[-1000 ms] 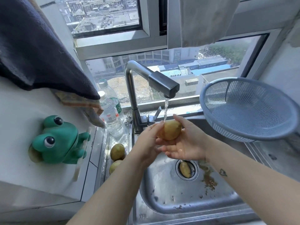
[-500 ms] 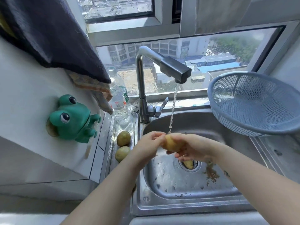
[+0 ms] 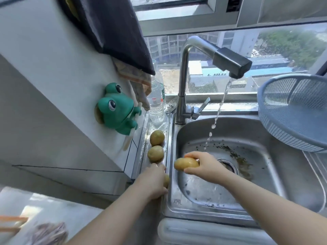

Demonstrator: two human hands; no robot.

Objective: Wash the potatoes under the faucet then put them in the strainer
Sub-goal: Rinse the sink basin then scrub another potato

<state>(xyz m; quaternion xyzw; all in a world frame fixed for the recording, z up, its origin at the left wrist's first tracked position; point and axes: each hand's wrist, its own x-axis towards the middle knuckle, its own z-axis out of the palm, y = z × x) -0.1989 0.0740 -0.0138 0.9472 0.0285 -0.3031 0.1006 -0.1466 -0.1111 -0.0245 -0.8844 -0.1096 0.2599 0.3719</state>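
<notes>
My right hand (image 3: 206, 167) grips the wet potato (image 3: 185, 163) at its right end, the fingers curled over the top and the thumb under it. I hold it low over the left part of the sink (image 3: 265, 175). The potato is not under the water: the stream from the faucet (image 3: 231, 61) falls further back in the basin.

My left hand (image 3: 153, 183) lies on the narrow ledge to the left of the sink, over the hidden potato (image 3: 166, 181), of which only an edge shows. I cannot tell if my fingers are closed around it or only rest on it. The middle potato (image 3: 155, 153) is just beyond my fingertips and the back potato (image 3: 157, 137) is behind that one.

The strainer (image 3: 290, 110) sits tilted at the right side of the sink, well apart from my right hand, and I see no potato in it.

I judge the potato to be hard and rather heavy for its size, so a firm squeeze will not hurt it. The skin shines with water, so I expect it to be slippery, and the round shape gives nothing to hook on. A hold at one end, as I have now, may let it shoot out. It is better to wrap the fingers around the thick middle. The strainer looks light, so I think the potato should be laid in, not dropped.
</notes>
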